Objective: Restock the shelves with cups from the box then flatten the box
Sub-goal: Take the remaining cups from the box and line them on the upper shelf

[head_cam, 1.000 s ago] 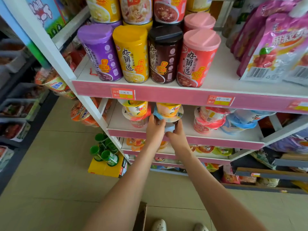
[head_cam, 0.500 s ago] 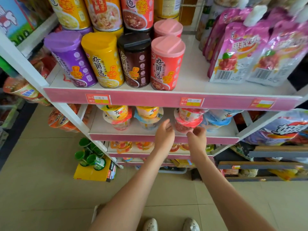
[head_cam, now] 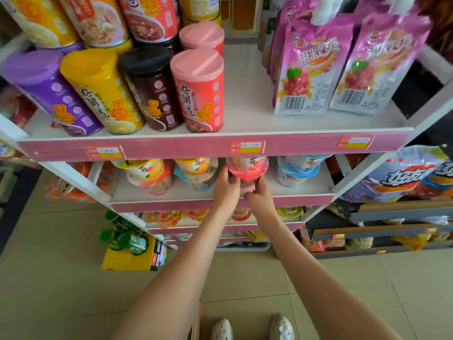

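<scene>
**A:** What's in front of you?
**Me:** White rack (head_cam: 73, 179) with pink edge strips. Top level: tall cans (head_cam: 198, 92) on the left, purple pouches (head_cam: 304, 69) on the right.
**A:** Cups?
**Me:** On the second shelf (head_cam: 171, 192), one level down. Four stacks in a row: yellow stack (head_cam: 147, 173), orange-blue stack (head_cam: 196, 173), red stack (head_cam: 247, 168), blue stack (head_cam: 296, 170). The red stack sits near the front edge.
**A:** Hands?
**Me:** Both grip the red stack. My left hand (head_cam: 226, 187) has fingers curled on its left side. My right hand (head_cam: 259, 195) holds it from the right and lower down. The bottom cup is mostly hidden behind my fingers.
**A:** Box?
**Me:** Cardboard edge (head_cam: 196, 322) beside my shoes (head_cam: 221, 328) at frame bottom. Can't tell if it's the box.
</scene>
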Tool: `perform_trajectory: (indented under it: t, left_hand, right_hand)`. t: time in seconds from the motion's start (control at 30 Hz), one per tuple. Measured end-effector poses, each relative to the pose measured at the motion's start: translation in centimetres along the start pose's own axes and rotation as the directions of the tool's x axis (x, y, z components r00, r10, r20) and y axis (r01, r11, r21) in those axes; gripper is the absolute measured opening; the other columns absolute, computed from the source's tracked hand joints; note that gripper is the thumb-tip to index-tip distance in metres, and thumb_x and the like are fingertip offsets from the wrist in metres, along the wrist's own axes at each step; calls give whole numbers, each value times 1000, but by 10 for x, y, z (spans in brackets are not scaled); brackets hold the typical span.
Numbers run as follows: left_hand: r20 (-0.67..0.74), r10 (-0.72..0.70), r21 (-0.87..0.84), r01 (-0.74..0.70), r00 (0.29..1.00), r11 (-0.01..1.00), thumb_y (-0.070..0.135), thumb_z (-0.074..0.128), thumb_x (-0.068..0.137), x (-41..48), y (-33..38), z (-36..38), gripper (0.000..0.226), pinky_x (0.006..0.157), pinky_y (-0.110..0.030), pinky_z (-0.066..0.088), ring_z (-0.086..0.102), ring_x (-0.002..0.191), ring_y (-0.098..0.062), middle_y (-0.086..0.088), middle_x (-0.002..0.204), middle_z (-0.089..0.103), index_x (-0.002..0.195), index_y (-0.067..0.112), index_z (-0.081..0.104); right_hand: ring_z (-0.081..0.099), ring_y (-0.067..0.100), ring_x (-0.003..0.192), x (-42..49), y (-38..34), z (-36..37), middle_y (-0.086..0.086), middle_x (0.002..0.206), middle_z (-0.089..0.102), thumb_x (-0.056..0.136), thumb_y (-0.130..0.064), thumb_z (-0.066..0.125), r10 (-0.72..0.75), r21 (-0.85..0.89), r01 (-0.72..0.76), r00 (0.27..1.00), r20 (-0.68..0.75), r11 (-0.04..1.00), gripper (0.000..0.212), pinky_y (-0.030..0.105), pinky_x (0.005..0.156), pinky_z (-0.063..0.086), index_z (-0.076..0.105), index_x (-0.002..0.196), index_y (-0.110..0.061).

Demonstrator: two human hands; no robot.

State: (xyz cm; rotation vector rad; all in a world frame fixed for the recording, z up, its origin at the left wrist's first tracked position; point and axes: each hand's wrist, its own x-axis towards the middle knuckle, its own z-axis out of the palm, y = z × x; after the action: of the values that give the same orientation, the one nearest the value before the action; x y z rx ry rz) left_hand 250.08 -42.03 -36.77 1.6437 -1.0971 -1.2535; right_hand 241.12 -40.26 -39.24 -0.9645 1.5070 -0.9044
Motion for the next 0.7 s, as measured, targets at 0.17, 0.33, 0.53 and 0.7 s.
perform_trajectory:
  t: [0.17,0.33,0.53,0.7]
  left_hand:
    - [-106,-90,40,95,990,995,21,46,97,-19,-1,17,24,75,-27,40,58,100,-21,-3,107,60,117,9,52]
    - [-8,-147,40,147,989,988,17,44,96,-44,-5,58,26,79,-25,42,58,103,-17,3,112,62,120,17,55]
    - [218,-96,-25,104,971,994,-2,40,90,-34,17,95,66,102,-27,36,37,134,-15,6,148,36,148,27,26]
    - [168,-64,-70,77,984,995,-2,41,87,-27,20,112,62,80,-21,45,53,106,-10,7,129,55,141,27,37]
  right_hand:
    - [57,14,104,-4,1,-26,-10,122,59,80,1,45,3,-46,-4,1000,-12,999,64,31,82,49,42,137,-28]
    - [58,21,104,-13,11,-77,2,108,63,87,1,46,26,16,-22,953,-303,1000,34,12,68,44,59,116,-12]
    - [52,3,109,3,12,-115,-12,121,56,85,6,43,-8,73,26,973,-230,997,58,19,87,42,42,135,-22]
    - [58,12,104,25,21,-125,-7,115,62,78,7,43,3,36,3,989,-146,999,65,34,91,49,45,132,-28]
